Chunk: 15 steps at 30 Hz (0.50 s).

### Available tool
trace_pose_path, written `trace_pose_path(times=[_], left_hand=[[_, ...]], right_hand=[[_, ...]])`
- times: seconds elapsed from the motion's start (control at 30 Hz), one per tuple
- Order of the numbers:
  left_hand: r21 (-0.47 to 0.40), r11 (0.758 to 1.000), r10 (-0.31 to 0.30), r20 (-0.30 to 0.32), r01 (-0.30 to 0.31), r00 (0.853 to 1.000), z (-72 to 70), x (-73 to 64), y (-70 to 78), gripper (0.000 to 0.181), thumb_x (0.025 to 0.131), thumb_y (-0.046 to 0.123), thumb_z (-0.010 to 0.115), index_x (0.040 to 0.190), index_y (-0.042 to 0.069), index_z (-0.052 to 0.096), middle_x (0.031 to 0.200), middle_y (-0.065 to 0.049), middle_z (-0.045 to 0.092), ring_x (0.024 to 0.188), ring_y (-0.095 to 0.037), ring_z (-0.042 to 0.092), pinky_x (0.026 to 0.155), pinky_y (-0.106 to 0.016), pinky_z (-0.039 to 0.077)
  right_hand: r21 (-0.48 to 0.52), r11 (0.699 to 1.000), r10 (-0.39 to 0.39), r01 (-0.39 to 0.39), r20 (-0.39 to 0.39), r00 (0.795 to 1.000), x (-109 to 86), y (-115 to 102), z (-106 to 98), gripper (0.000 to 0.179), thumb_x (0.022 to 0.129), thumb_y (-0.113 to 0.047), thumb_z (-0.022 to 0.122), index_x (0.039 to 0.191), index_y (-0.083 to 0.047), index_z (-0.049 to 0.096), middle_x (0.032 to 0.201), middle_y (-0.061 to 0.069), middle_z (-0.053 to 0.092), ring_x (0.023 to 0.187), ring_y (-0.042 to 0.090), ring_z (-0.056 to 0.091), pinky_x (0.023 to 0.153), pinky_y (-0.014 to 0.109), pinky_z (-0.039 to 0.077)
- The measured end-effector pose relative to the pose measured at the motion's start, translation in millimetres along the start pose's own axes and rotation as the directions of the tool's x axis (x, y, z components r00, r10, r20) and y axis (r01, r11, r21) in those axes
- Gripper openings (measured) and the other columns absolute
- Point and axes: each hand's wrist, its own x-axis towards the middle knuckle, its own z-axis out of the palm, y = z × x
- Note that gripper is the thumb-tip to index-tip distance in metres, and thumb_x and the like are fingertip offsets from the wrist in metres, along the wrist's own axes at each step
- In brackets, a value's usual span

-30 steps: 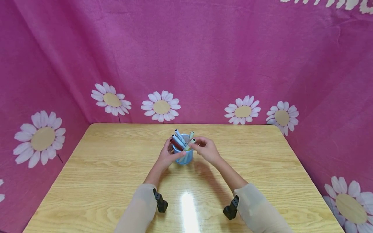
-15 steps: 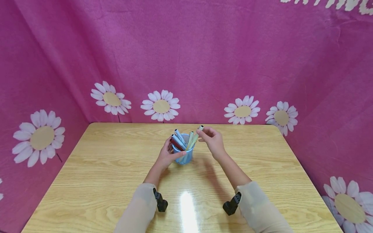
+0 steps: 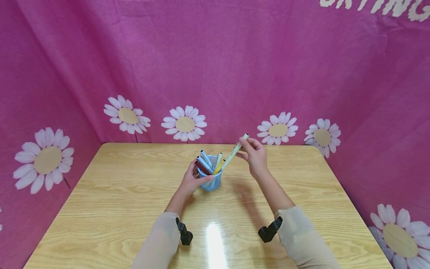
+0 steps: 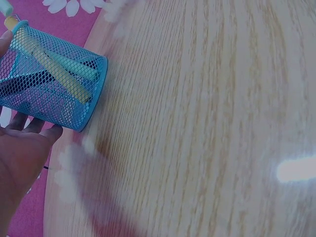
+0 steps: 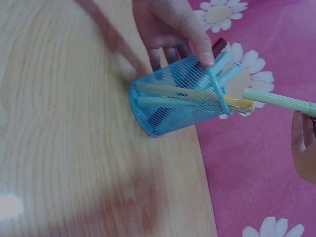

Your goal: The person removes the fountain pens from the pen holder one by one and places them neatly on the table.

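Observation:
My left hand [image 3: 189,182] holds a blue wire-mesh pen holder [image 3: 212,184], thumb over its near rim and fingers behind its left side. Several pens stand in it: light blue pens [image 3: 205,160], a dark red one [image 3: 203,168], a yellow one [image 3: 219,166] and a pale green one [image 3: 220,156]. To the upper right, my right hand [image 3: 256,157] pinches another pale green pen [image 3: 235,151] near its upper end, slanting down toward the holder. In the right wrist view this pen [image 5: 279,100] has its lower end just outside the rim.
The wooden table [image 3: 134,186] carries the pen holder, with a bright glare spot [image 3: 216,246] nearer me. A pink cloth [image 3: 215,74] printed with daisies hangs behind and at both sides. Black wrist cameras [image 3: 270,229] sit at my beige cuffs.
My right hand has drawn the pale green pen up and to the right out of the pen holder, baring the yellow pen. The left hand and the holder have stayed in place.

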Motion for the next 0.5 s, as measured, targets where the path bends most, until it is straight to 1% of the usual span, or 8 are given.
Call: trace_pose_path(times=[0.17,0.4,0.5], left_hand=[[0.002,1.0,-0.002,0.003,0.002,1.0,-0.4,-0.5,-0.7,0.09,0.077,0.021,0.076,0.148,0.021,0.021,0.153,-0.008,0.029,0.143,-0.029,0.022,0.116,-0.045,0.021],[-0.01,1.0,-0.001,0.008,0.001,1.0,-1.1,1.0,-1.8,0.092,0.076,0.021,0.077,0.148,0.021,0.02,0.153,-0.008,0.028,0.143,-0.029,0.022,0.116,-0.044,0.021],[-0.002,1.0,-0.004,0.006,0.004,1.0,-0.9,1.0,-1.6,0.091,0.077,0.022,0.077,0.148,0.021,0.021,0.153,-0.009,0.029,0.143,-0.029,0.023,0.116,-0.045,0.022]], right_hand=[[0.017,1.0,-0.001,0.001,-0.039,0.999,2.7,-7.2,-3.5,0.009,0.089,-0.01,0.062,0.081,-0.013,0.066,0.069,-0.002,0.065,0.063,0.011,0.066,0.062,0.032,0.059],[-0.024,0.999,0.024,-0.026,-0.082,0.996,3.4,-8.4,-10.1,0.01,0.088,-0.011,0.064,0.078,-0.015,0.066,0.066,-0.003,0.063,0.059,0.009,0.062,0.056,0.026,0.057],[-0.05,0.998,0.023,-0.028,-0.101,0.995,2.9,-6.3,-14.1,0.007,0.086,-0.013,0.066,0.08,-0.013,0.067,0.065,-0.003,0.063,0.058,0.008,0.061,0.054,0.025,0.056]])
